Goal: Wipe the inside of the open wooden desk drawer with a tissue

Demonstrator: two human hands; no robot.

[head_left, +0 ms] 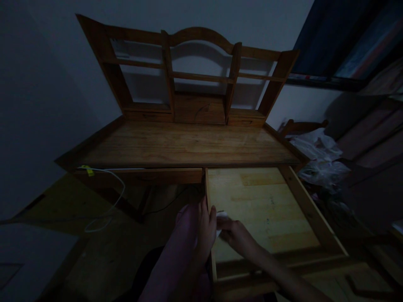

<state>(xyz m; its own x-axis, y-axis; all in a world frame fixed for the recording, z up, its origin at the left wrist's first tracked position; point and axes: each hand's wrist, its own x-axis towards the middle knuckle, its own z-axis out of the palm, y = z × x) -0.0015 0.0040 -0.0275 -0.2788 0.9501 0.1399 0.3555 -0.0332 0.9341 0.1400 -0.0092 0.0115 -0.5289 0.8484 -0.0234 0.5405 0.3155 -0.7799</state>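
My right fingers (pixel 226 225) pinch a white cloth (pixel 222 214) at the open drawer's (pixel 258 201) nine-o'clock wall (pixel 214 268); my left fingers (pixel 204 208) lie there, their grip too dark to tell. Leaning hard could tilt the drawer, and a rough edge could snag the cloth.

We hold our hands close together, low in the view. Our left hand (pixel 206 228) points its fingers forward with the thumb set apart beside them; our right hand (pixel 235 235) curls its fingers inward toward the left, its bare forearm (pixel 278 268) slanting in from the lower right.
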